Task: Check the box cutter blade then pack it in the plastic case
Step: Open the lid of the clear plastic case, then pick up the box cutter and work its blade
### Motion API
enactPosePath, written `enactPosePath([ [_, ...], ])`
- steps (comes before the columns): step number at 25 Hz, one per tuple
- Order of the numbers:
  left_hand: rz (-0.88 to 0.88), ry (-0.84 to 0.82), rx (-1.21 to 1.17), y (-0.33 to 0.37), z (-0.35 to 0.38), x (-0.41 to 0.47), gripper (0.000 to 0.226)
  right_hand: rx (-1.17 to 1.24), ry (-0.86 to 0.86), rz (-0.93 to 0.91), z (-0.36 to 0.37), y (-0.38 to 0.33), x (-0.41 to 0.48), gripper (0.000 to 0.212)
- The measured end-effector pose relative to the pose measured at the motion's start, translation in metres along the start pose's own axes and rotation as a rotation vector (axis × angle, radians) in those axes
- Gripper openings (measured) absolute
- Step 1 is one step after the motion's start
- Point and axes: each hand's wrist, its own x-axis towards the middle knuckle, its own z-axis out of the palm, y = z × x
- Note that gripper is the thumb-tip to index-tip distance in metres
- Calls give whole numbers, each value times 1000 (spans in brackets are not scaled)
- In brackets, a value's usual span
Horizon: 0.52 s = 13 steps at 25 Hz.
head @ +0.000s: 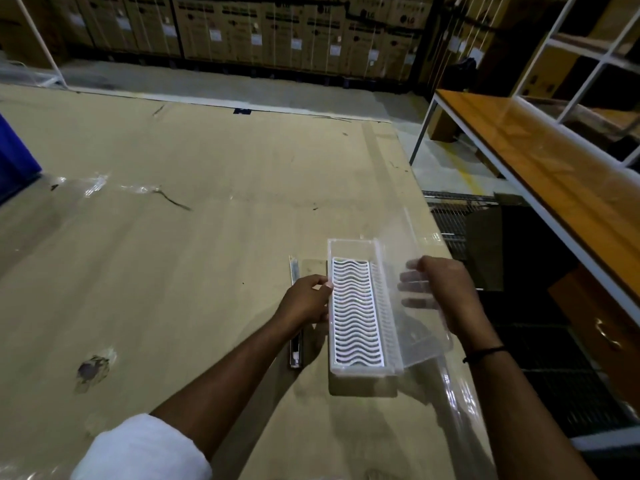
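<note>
Cardboard-covered table [173, 237] lying wide and bare across the left, leaving plenty of room for sliding things that way. Box cutter [295, 344] lying flat on the cardboard just left of the plastic case [356, 306], long and slim, partly hidden under the left hand [306, 301]; likely stiff, light and a little slick, best pinched at mid-handle, well away from the blade end. Left hand curling its fingers against the case's left wall, steadying it, not holding the cutter. Case sitting open near the table's right edge, a white wavy insert [356, 313] filling its floor; thin clear plastic, probably light, springy and apt to skid. Right hand [440, 289] gripping the clear lid [415, 306], holding it swung open. Table edge dropping off just beyond the lid, toward a wooden shelf [540, 161]; keeping moves leftward looking safer.
</note>
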Motion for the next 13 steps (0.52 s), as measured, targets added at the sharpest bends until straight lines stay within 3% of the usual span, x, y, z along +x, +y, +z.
enactPosePath([
  [4, -24, -37, -26, 3, -1, -4, 36, -91, 102, -16, -12, 27, 18, 17],
  [8, -27, -60, -22, 3, -3, -8, 36, -437, 162, -41, -10, 55, 30, 41],
  [11, -4, -39, 9, -2, -6, -14, 32, -700, 208, -91, -9, 59, 25, 30],
  [13, 36, 36, 54, -11, -9, -18, 25, -777, 234, -123, -12, 63, 27, 33],
])
